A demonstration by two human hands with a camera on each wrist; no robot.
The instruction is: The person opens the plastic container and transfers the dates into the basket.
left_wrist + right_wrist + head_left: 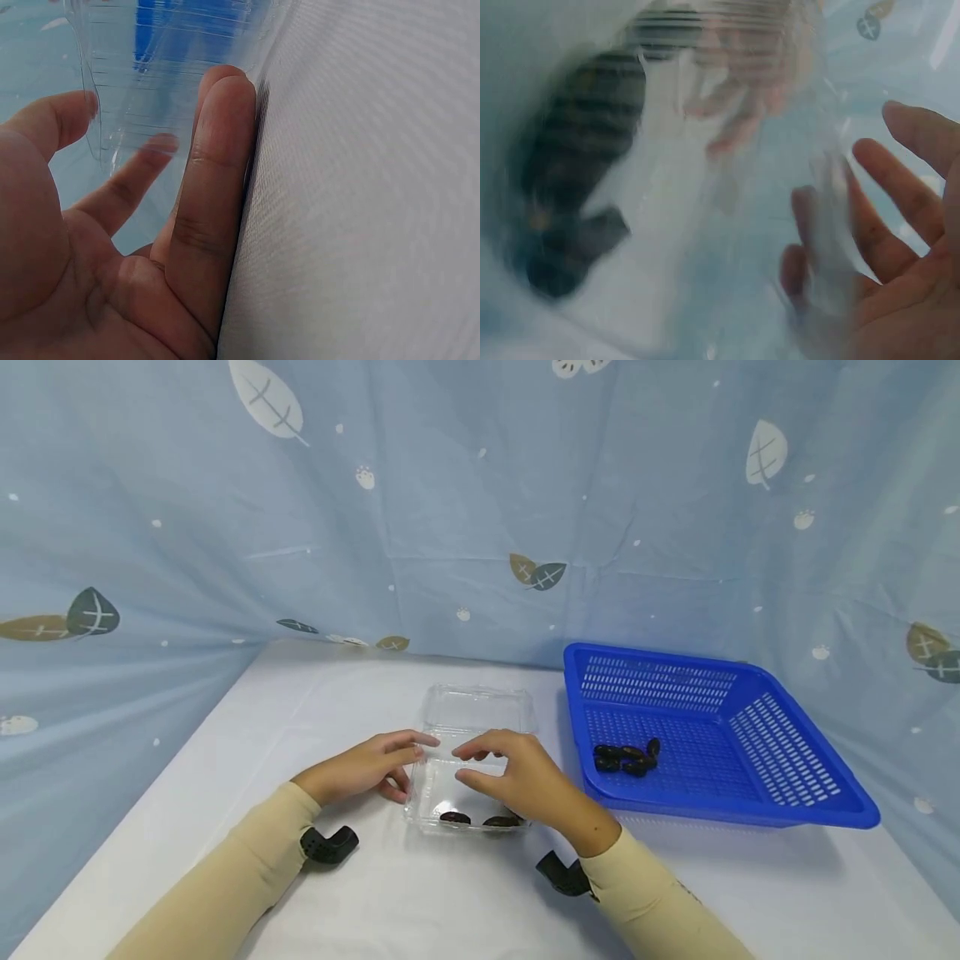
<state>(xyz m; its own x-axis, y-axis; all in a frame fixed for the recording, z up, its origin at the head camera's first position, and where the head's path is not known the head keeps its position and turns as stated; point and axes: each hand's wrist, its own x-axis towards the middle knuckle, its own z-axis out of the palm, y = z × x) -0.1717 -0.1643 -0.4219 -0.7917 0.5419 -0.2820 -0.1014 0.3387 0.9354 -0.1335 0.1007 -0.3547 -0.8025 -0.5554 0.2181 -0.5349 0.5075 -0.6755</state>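
Note:
An open clear plastic clamshell box (435,789) lies on the white table, its lid (480,708) folded back away from me. Several dark oval pieces, reddish-brown and glossy like dates (454,817), lie along the box's near side. At the box's left wall is my left hand (367,768); its thumb (73,120) is at the rim and its fairly straight fingers (217,150) lie along the outside. My right hand (517,777) hovers over the right part of the box, fingers and thumb spread apart with nothing between them. In the right wrist view, the clear wall covers the dark pieces (585,127).
To the right stands a blue slotted plastic basket (806,727), with several similar dark pieces (626,757) gathered at its left side. A light blue leaf-print cloth (450,510) hangs behind the white table (352,902). Each wrist carries a black camera mount (330,845).

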